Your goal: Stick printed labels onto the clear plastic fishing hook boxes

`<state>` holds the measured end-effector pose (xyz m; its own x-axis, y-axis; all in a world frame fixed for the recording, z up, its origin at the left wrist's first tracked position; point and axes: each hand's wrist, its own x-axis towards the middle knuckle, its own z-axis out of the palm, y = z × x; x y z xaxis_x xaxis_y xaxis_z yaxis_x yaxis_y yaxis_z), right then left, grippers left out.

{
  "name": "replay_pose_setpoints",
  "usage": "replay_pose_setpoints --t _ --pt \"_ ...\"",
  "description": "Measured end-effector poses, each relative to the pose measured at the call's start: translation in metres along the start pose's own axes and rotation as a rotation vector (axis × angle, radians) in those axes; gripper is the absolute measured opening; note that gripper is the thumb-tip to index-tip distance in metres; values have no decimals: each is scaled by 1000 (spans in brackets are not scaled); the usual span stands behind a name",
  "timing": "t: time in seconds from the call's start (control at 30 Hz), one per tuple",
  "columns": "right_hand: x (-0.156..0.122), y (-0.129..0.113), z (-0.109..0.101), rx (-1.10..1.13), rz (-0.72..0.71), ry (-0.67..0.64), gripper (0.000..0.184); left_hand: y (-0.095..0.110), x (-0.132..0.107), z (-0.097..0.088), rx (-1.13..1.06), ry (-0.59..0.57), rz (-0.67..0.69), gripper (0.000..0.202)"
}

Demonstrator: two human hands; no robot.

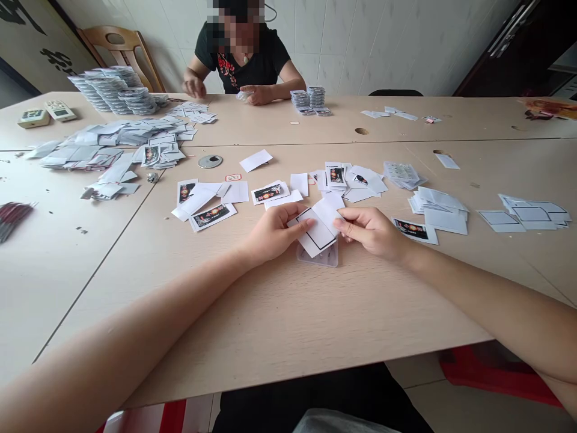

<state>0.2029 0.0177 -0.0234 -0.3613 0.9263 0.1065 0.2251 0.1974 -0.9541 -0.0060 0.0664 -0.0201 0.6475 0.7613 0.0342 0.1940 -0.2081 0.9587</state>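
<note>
Left hand (279,231) with part-covered card (318,242)

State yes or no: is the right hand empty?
No, the right hand pinches a white card between thumb and fingers, while the left hand holds a black-bordered card.

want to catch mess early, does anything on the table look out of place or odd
Two small things. Dark scraps lie loose on the left of the table, looking like litter, and a single white card lies by a round hole at right, apart from the other cards. The black-lined card in the left hand looks undamaged.
</note>
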Motion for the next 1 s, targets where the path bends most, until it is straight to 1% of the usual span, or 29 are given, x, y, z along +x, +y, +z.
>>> replay_pose_setpoints --t 0.2,0.63,0.8,1.0 --pt "0 1 -2 -27 38 -7 31 2 0 -2 7 -32 -8 30" --pt "1 3 -6 -35 39 -34 35 0 1 -4 -13 -85 -11 29" --pt "1 3 -9 -56 9 -57 35 1 0 -4 -34 -99 -20 30" --pt "0 6 -13 -17 37 -107 33 4 -1 -4 -39 -111 -34 29"
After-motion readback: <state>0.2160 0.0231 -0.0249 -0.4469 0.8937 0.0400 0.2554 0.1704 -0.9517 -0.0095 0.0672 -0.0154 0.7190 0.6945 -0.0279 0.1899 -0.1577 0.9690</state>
